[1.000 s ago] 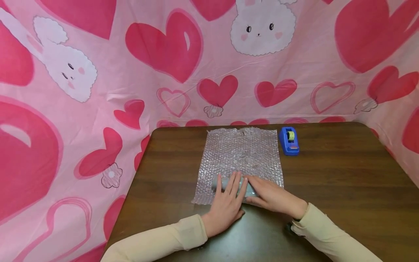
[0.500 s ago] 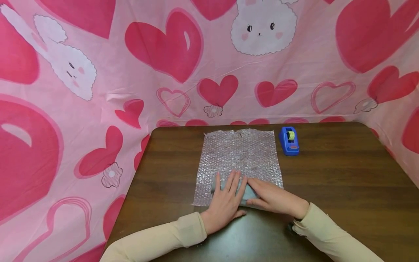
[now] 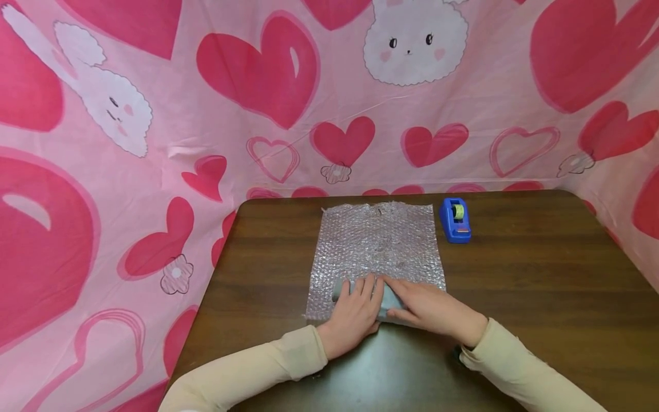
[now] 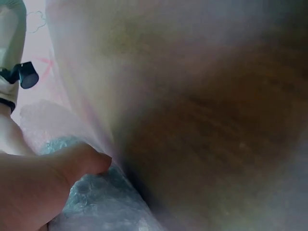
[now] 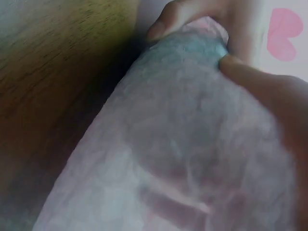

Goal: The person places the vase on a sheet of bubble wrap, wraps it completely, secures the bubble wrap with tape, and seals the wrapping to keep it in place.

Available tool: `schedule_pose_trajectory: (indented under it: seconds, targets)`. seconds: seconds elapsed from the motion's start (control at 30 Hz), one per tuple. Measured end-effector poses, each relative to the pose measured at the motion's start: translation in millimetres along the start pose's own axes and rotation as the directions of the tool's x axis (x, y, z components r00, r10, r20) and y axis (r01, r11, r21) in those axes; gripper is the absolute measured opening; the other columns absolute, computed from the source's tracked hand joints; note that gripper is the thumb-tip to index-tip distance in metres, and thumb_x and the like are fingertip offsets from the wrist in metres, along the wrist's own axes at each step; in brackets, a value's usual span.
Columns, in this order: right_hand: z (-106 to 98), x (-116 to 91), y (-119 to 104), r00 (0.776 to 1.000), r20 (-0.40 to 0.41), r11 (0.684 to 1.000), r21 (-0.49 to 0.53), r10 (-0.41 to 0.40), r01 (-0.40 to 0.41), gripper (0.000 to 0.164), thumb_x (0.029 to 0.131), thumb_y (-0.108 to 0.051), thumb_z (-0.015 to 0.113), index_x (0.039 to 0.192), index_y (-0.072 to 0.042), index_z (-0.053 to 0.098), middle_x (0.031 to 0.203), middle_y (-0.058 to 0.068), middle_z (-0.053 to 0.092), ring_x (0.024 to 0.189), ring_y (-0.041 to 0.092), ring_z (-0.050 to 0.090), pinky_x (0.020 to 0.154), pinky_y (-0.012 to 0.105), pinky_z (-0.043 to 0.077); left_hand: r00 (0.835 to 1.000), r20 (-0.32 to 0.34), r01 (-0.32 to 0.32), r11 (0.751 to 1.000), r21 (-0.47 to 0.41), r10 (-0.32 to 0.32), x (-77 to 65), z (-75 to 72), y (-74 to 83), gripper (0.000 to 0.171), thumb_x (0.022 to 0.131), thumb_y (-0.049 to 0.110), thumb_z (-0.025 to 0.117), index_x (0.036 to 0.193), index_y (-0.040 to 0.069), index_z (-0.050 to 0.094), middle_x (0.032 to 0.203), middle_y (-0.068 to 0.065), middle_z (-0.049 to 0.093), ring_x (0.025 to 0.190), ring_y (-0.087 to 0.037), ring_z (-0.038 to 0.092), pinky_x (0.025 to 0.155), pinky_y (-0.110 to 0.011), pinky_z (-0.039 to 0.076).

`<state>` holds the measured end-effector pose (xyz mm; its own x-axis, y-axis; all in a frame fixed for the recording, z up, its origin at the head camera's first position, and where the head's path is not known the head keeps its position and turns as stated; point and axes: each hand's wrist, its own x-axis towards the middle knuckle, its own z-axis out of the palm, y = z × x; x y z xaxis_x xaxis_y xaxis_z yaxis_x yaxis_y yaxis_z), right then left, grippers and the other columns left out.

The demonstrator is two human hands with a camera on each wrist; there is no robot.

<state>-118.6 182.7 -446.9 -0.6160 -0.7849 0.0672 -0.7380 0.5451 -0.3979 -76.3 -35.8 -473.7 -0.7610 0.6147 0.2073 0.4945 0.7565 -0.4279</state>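
A sheet of bubble wrap (image 3: 373, 240) lies flat on the table, its near edge turned over a grey-green roll-shaped thing (image 3: 389, 309). What is inside cannot be told. My left hand (image 3: 350, 320) holds the roll from above, fingers bent over its far side and thumb along the near side. At its right end, my right hand (image 3: 435, 309) grips it between thumb and fingers. The left wrist view has the left thumb (image 4: 57, 175) against the crinkled plastic. Close up in the right wrist view, the wrapped bundle (image 5: 178, 106) looks blurred and fills the middle.
Right of the sheet's far corner stands a blue tape dispenser (image 3: 456, 220) with a yellowish roll. The brown wooden table (image 3: 535, 274) ends at a pink curtain (image 3: 226, 86) printed with hearts and rabbits.
My left fingers, straight and spread before, have drawn back and bent over the roll. The right hand keeps its hold with little movement. The sheet has barely shifted.
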Motion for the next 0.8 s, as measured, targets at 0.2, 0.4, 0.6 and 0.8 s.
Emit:
schedule_pose_trajectory:
  seconds: [0.2, 0.4, 0.6, 0.8]
  targets:
    - [-2, -1, -25, 0.986, -0.167, 0.956, -0.286, 0.024, -0.071, 0.067, 0.095, -0.04, 0.076, 0.142, 0.005, 0.057, 0.129, 0.017, 0.069, 0.114, 0.03, 0.068, 0.097, 0.053, 0.054, 1.0, -0.01, -0.001, 0.998, -0.065, 0.0, 5.0, 1.6, -7.5, 0.092, 0.08, 0.067, 0.075, 0.143, 0.005, 0.051, 0.132, -0.012, 0.059, 0.11, -0.023, 0.06, 0.083, -0.042, 0.051]
    - [12, -4, -44, 0.976, -0.217, 0.914, -0.389, 0.033, -0.117, 0.09, 0.084, -0.037, 0.087, 0.149, 0.01, 0.046, 0.143, 0.024, 0.058, 0.127, 0.037, 0.059, 0.104, 0.057, 0.048, 1.0, 0.023, 0.001, 0.991, -0.133, 0.002, 13.3, -0.4, -11.9, 0.094, 0.078, 0.066, 0.077, 0.143, 0.003, 0.052, 0.126, -0.01, 0.06, 0.107, -0.023, 0.06, 0.079, -0.04, 0.05]
    - [31, -1, -47, 0.973, -0.194, 0.875, -0.441, 0.123, -0.199, 0.102, 0.076, -0.034, 0.092, 0.151, 0.013, 0.041, 0.152, 0.028, 0.049, 0.136, 0.042, 0.052, 0.109, 0.061, 0.043, 0.998, 0.066, -0.007, 0.978, -0.206, 0.021, 17.3, 0.3, -19.3, 0.09, 0.08, 0.063, 0.078, 0.143, 0.003, 0.052, 0.127, -0.011, 0.061, 0.105, -0.023, 0.062, 0.077, -0.04, 0.053]
    - [36, 4, -43, 0.973, -0.201, 0.833, -0.513, 0.117, -0.206, 0.105, 0.071, -0.035, 0.094, 0.15, 0.012, 0.043, 0.15, 0.028, 0.051, 0.134, 0.042, 0.053, 0.109, 0.062, 0.043, 0.994, 0.103, -0.005, 0.957, -0.291, 0.037, 21.2, 0.9, -25.0, 0.091, 0.082, 0.061, 0.078, 0.145, 0.001, 0.05, 0.131, -0.014, 0.061, 0.107, -0.027, 0.062, 0.081, -0.043, 0.055]
